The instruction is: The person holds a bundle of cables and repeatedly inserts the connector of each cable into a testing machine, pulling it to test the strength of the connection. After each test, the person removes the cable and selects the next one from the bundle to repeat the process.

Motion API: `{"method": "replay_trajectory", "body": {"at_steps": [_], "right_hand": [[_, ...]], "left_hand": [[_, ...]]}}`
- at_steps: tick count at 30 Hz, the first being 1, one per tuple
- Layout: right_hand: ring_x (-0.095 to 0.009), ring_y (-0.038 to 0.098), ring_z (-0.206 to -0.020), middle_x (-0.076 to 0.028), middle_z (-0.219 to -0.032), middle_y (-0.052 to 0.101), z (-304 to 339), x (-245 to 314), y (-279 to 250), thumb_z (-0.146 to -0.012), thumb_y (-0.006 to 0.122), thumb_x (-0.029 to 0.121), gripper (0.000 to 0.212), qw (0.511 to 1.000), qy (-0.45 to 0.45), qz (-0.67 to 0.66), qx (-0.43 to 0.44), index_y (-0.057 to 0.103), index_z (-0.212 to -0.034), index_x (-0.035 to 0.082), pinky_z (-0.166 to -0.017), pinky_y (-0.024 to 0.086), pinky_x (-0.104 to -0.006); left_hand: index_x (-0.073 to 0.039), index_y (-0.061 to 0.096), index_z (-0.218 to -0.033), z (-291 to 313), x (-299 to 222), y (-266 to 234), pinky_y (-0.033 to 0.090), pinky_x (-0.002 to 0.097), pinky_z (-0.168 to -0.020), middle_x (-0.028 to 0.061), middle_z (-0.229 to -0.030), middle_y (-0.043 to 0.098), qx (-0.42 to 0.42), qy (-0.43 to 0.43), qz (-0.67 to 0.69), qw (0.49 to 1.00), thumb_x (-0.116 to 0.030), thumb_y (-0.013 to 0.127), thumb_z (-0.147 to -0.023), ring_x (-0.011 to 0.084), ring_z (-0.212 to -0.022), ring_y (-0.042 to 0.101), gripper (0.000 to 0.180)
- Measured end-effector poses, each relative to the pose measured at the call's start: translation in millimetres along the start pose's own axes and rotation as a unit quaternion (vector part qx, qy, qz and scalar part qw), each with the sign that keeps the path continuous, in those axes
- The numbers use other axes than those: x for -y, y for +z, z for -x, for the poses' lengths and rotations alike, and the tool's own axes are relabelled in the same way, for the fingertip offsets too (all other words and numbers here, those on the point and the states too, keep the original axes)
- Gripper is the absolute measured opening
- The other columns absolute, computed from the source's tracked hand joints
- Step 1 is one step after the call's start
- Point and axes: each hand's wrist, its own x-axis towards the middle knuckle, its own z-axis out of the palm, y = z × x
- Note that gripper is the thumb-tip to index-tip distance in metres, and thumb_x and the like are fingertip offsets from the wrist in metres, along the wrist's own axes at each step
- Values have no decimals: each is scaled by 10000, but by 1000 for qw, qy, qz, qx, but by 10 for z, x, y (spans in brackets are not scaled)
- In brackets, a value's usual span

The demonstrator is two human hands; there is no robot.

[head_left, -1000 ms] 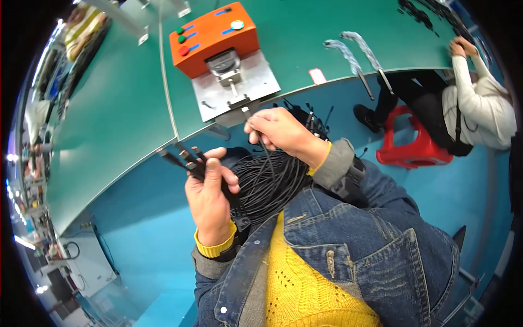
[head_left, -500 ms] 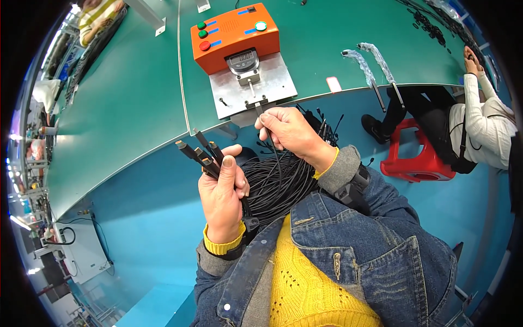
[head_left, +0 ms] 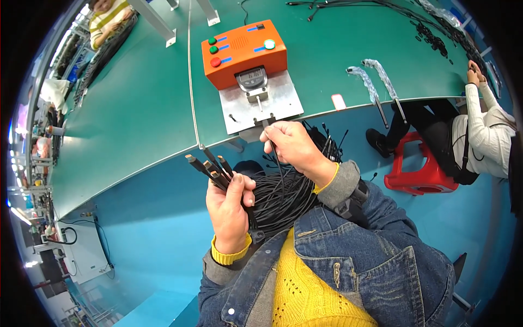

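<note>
My left hand (head_left: 229,212) is closed around several black cable connectors (head_left: 211,169), their metal ends pointing up and away from me. Between the thumb and fingers of my right hand (head_left: 291,144) is a single black cable (head_left: 274,146). Its plug end meets the front edge of the metal plate (head_left: 289,103) of an orange test box (head_left: 245,52); my fingers partly hide that spot. A digital gauge (head_left: 252,79) is mounted on the plate, with its rod toward the plug. A large coil of black cables (head_left: 278,201) hangs below my hands.
On the green table (head_left: 136,98), two plastic-wrapped cables (head_left: 370,82) and a small white card with a red edge (head_left: 338,102) lie to the right. Small black parts (head_left: 430,41) are scattered farther off. A co-worker (head_left: 482,125) sits by a red stool (head_left: 417,169); another person (head_left: 106,22) is at far left.
The whole view has shifted, so the box and table appear lower and farther right. My right hand stays at the plate's front edge with the cable; my left hand still grips the connectors.
</note>
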Motion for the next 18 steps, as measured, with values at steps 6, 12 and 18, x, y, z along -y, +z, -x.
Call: {"method": "replay_trajectory", "body": {"at_steps": [6, 12, 18], "right_hand": [[-21, 363, -410, -24, -622, 528, 11, 4, 4, -872, 443, 193, 225, 1000, 17, -8, 4, 541, -802, 3, -357, 284, -160], [-21, 368, -411, -24, -625, 529, 0, 5, -2, -877, 439, 197, 231, 1000, 17, -18, 13, 542, -805, 3, -358, 291, -158], [-28, 395, -418, -28, -617, 537, -5, 5, -20, -870, 447, 192, 234, 1000, 17, -9, 8, 553, -783, 2, -367, 316, -172]], "left_hand": [[-34, 499, -880, 15, 4, 17, 426, 203, -548, 89, -770, 586, -7, 37, -42, 998, -53, 547, -814, 100, -572, 512, 83], [-29, 522, -907, 64, -27, 36, 442, 213, -598, 87, -785, 591, 6, -4, -44, 999, -65, 551, -816, 112, -624, 542, 102], [-31, 522, -917, 88, -79, 52, 436, 214, -576, 78, -770, 583, 22, -26, -29, 999, -75, 539, -826, 110, -616, 531, 103]]}}
